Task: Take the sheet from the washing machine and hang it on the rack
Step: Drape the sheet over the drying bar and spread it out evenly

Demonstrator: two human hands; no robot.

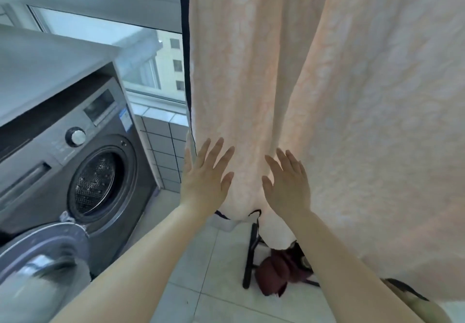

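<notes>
The left hand (205, 174) is spread wide, fingers straight and fanned, laid flat against the hanging sheet (314, 96). Its thumb reaches past the sheet's left border, at about ten o'clock from the palm. The right hand (286, 184) is also flat and spread, fingers pointing up toward eleven o'clock, resting on the cloth just beside the left hand, with a narrow strip of fabric showing between them. Neither hand curls round or pinches anything.

The sheet hangs from above and fills the frame from twelve o'clock round to four o'clock. It is pale peach with a faint whitish, lacy pattern, and light comes through it softly. It falls in long vertical folds, gathering narrower toward the hands, and its lower end sags in rounded bulges at six o'clock from the hands. A dark navy edge (186, 46) runs down its left side. What it hangs on is out of view above.

Below the sheet, at six o'clock, a black rack leg (250, 254) stands on the pale tiled floor (201, 285), and a dark red garment (274, 275) lies beside the leg.

At nine o'clock stands the grey washing machine (105, 146), well apart from the sheet, its drum (97, 179) visible. Its round door (42, 254) is swung open at seven o'clock. Behind it, at eleven o'clock, a window (100, 31) shows buildings outside.
</notes>
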